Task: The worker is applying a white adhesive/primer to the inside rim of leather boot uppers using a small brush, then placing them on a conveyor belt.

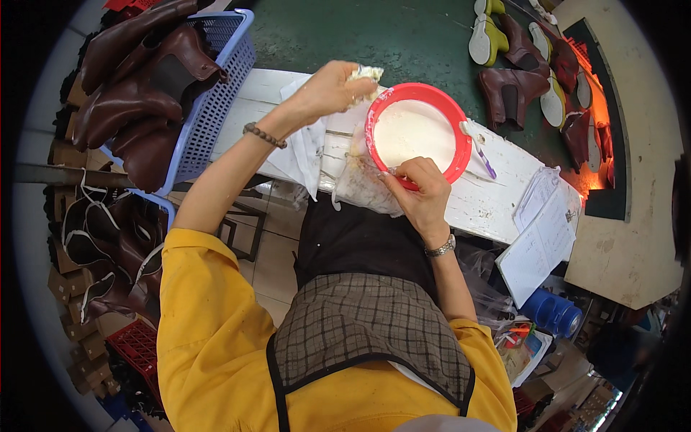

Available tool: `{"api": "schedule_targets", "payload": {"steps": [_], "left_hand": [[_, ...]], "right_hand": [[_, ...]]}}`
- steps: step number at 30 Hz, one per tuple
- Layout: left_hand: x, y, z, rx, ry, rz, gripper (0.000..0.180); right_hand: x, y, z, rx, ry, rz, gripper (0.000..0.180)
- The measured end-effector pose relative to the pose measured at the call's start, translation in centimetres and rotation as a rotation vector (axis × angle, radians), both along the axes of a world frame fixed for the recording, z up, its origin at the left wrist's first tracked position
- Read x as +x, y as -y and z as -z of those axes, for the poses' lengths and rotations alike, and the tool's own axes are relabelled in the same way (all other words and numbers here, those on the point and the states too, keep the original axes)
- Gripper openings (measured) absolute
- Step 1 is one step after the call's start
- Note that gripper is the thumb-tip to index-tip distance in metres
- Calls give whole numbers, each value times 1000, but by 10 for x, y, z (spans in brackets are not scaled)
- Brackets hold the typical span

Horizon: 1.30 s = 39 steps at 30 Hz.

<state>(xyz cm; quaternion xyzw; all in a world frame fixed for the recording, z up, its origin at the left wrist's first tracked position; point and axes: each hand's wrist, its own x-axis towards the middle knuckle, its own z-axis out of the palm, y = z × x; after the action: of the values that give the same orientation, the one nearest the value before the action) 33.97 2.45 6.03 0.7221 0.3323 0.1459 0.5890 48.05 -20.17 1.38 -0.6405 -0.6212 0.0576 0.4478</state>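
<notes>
A red round bowl stands on the white bench, holding a creamy white liquid. Just beyond its upper left rim, my left hand is closed round a crumpled whitish wad; whether that is cloth or sponge I cannot tell. At the near rim, my right hand grips the bowl, thumb and fingers on its edge. A brush with a white and purple handle leans by the bowl's right side. Below the bowl's left side hangs a stained whitish cloth or bag.
A blue basket of brown leather boots stands at left. More boots and yellow-green soles lie on the green surface, near an orange-glowing opening. Papers overhang the white bench above a blue bottle.
</notes>
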Motion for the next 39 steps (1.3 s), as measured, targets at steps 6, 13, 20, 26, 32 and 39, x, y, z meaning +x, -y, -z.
{"api": "schedule_targets", "payload": {"steps": [6,13,20,26,32,39], "left_hand": [[8,-4,-46,-43,82,72,34],[-6,7,-40,-47,155,214,47],[56,13,-54,-336,248,441,48],[102,98,-87,-379,269,631,51],[155,200,-78,-416,236,930,41],[186,336,-24,-633,-77,1183,31]], "right_hand": [[6,10,-2,-19,6,13,22],[21,22,-12,180,-115,175,36],[35,159,-8,278,-112,786,25],[22,317,65,95,-230,1261,20],[-16,395,114,-748,-30,1118,21],[-44,425,124,-1014,13,964,23]]}}
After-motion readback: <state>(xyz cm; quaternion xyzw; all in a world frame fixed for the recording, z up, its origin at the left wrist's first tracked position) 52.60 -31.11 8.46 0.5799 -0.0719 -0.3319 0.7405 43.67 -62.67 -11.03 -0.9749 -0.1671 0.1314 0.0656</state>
